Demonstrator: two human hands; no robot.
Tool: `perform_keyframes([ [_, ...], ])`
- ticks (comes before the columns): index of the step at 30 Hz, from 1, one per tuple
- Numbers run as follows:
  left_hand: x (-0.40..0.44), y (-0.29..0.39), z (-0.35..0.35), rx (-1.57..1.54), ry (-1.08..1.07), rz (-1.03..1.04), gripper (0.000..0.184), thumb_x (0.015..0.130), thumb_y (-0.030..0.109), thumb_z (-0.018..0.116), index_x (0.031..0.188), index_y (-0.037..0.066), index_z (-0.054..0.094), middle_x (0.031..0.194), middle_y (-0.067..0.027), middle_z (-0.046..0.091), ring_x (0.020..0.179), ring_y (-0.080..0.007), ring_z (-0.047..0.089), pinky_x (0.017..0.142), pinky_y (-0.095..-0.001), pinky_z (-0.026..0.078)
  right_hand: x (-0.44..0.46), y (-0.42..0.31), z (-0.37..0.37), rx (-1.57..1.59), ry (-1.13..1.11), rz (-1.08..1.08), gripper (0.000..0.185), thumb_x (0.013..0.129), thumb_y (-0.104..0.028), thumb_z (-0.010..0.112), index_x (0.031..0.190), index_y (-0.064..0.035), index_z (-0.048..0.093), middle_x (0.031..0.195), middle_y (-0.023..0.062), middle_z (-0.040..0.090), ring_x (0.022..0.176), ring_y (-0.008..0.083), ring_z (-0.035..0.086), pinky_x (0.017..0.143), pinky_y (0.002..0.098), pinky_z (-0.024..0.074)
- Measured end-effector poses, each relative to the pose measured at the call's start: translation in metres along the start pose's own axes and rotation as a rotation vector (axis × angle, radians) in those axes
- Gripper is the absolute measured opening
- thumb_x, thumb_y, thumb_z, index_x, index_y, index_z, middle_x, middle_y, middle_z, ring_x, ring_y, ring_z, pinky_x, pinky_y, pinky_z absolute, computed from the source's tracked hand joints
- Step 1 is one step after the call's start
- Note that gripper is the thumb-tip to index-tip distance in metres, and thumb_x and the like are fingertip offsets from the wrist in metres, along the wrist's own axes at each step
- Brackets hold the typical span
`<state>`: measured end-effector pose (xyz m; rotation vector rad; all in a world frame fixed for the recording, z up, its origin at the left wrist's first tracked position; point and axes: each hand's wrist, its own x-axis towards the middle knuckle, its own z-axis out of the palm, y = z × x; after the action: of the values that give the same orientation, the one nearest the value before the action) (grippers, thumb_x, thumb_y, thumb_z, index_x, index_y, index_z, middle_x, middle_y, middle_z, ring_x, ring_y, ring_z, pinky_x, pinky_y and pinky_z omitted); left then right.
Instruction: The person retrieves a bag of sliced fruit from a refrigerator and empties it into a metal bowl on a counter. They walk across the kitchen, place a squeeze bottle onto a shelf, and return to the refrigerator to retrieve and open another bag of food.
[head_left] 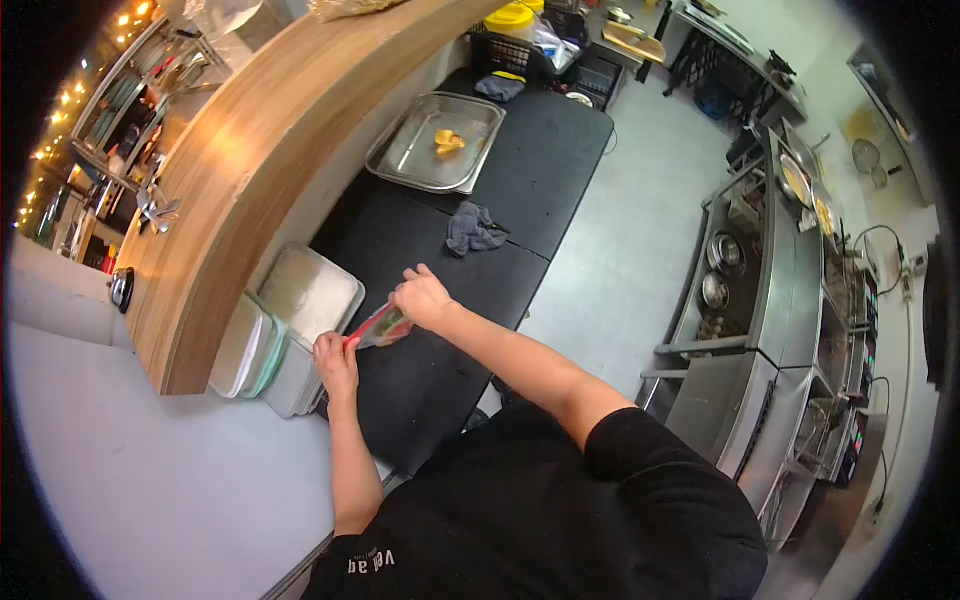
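A small clear plastic bag with a red strip along its top edge is stretched between my two hands above the black counter. Something reddish and green shows through its side, too small to name. My left hand is closed on the near end of the red strip. At the far end, my right hand pinches the same edge. Just left of the bag stand plastic containers with a pale lid. Farther along the counter lies a crumpled dark grey cloth.
A steel tray holding some yellow-orange food sits toward the back of the counter. A wooden ledge curves along the left. Across the floor stands a steel worktable with bowls on its shelf.
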<state>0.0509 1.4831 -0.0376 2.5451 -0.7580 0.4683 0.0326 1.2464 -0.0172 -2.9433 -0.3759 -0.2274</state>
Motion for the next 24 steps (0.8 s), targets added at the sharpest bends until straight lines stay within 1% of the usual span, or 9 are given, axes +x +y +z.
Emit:
perform_keyframes([
  [4, -0.006, -0.011, 0.006, 0.070, -0.014, -0.070, 0.023, 0.081, 0.023, 0.065, 0.083, 0.001, 0.059, 0.092, -0.0141, 0.054, 0.089, -0.0341, 0.052, 0.076, -0.0434, 0.042, -0.012, -0.005, 0.003, -0.058, 0.125, 0.044, 0.010, 0.077, -0.021, 0.058, 0.079, -0.0181, 0.067, 0.084, -0.0003, 0.064, 0.086, 0.0186, 0.056, 0.080, 0.0374, 0.0412],
  [7, -0.002, -0.016, 0.004, 0.147, -0.019, -0.141, 0.026, 0.085, 0.027, 0.062, 0.081, 0.001, 0.058, 0.090, -0.0153, 0.055, 0.086, -0.0354, 0.054, 0.072, -0.0438, 0.043, -0.023, 0.029, -0.015, 0.184, 0.334, 0.192, 0.049, 0.076, -0.035, 0.068, 0.118, -0.0145, 0.056, 0.100, 0.0045, 0.063, 0.093, 0.0234, 0.058, 0.072, 0.0395, 0.0457],
  [8, -0.006, -0.021, 0.006, 0.155, 0.005, -0.201, 0.028, 0.086, 0.029, 0.060, 0.080, 0.001, 0.057, 0.087, -0.0160, 0.056, 0.082, -0.0364, 0.055, 0.069, -0.0441, 0.044, -0.034, 0.046, -0.024, 0.213, 0.285, 0.278, 0.053, 0.074, -0.033, 0.070, 0.120, -0.0110, 0.056, 0.115, 0.0070, 0.062, 0.098, 0.0280, 0.060, 0.080, 0.0393, 0.0489],
  [9, -0.009, -0.024, 0.009, 0.160, 0.028, -0.259, 0.031, 0.088, 0.031, 0.058, 0.079, 0.001, 0.056, 0.084, -0.0167, 0.057, 0.079, -0.0374, 0.056, 0.065, -0.0445, 0.044, -0.049, 0.071, -0.016, 0.304, 0.372, 0.298, 0.045, 0.076, -0.033, 0.070, 0.113, -0.0109, 0.060, 0.103, 0.0105, 0.065, 0.093, 0.0298, 0.062, 0.077, 0.0415, 0.0497],
  [15, -0.015, -0.059, 0.022, 0.235, 0.019, -0.332, 0.028, 0.090, 0.026, 0.056, 0.082, 0.000, 0.060, 0.079, -0.0218, 0.061, 0.076, -0.0391, 0.059, 0.066, -0.0450, 0.047, -0.230, 0.149, 0.003, 0.456, -0.002, 0.886, 0.030, 0.085, -0.031, 0.061, 0.101, -0.0066, 0.067, 0.088, 0.0161, 0.068, 0.085, 0.0344, 0.064, 0.075, 0.0418, 0.0503],
  [17, -0.011, -0.064, 0.032, 0.048, 0.105, -0.331, 0.026, 0.091, 0.024, 0.054, 0.087, -0.001, 0.061, 0.083, -0.0225, 0.061, 0.078, -0.0381, 0.059, 0.071, -0.0435, 0.047, -0.308, 0.152, 0.025, 0.418, -0.162, 0.959, 0.026, 0.083, -0.027, 0.059, 0.100, -0.0090, 0.067, 0.087, 0.0170, 0.067, 0.083, 0.0350, 0.064, 0.073, 0.0432, 0.0503],
  [19, 0.006, -0.034, 0.013, 0.077, -0.011, -0.403, 0.025, 0.092, 0.024, 0.053, 0.099, 0.000, 0.061, 0.092, -0.0218, 0.061, 0.085, -0.0362, 0.059, 0.076, -0.0433, 0.046, -0.383, 0.152, 0.051, 0.337, -0.437, 0.891, 0.020, 0.080, -0.017, 0.053, 0.091, -0.0095, 0.068, 0.092, 0.0170, 0.067, 0.085, 0.0362, 0.064, 0.075, 0.0434, 0.0507],
  [21, 0.008, -0.038, 0.018, 0.122, 0.113, -0.338, 0.029, 0.090, 0.026, 0.057, 0.107, 0.002, 0.058, 0.098, -0.0196, 0.058, 0.091, -0.0365, 0.056, 0.079, -0.0428, 0.045, -0.449, 0.151, 0.074, 0.313, -0.684, 0.923, 0.024, 0.078, -0.014, 0.053, 0.094, -0.0076, 0.069, 0.099, 0.0177, 0.065, 0.092, 0.0352, 0.063, 0.079, 0.0421, 0.0505],
  [24, 0.012, -0.015, 0.008, 0.344, 0.220, -0.212, 0.040, 0.086, 0.029, 0.063, 0.116, 0.004, 0.054, 0.110, -0.0186, 0.052, 0.100, -0.0371, 0.052, 0.082, -0.0462, 0.043, -0.524, 0.160, 0.080, 0.324, -0.773, 0.936, 0.027, 0.071, -0.002, 0.056, 0.095, -0.0064, 0.069, 0.101, 0.0177, 0.065, 0.094, 0.0347, 0.063, 0.077, 0.0422, 0.0517],
])
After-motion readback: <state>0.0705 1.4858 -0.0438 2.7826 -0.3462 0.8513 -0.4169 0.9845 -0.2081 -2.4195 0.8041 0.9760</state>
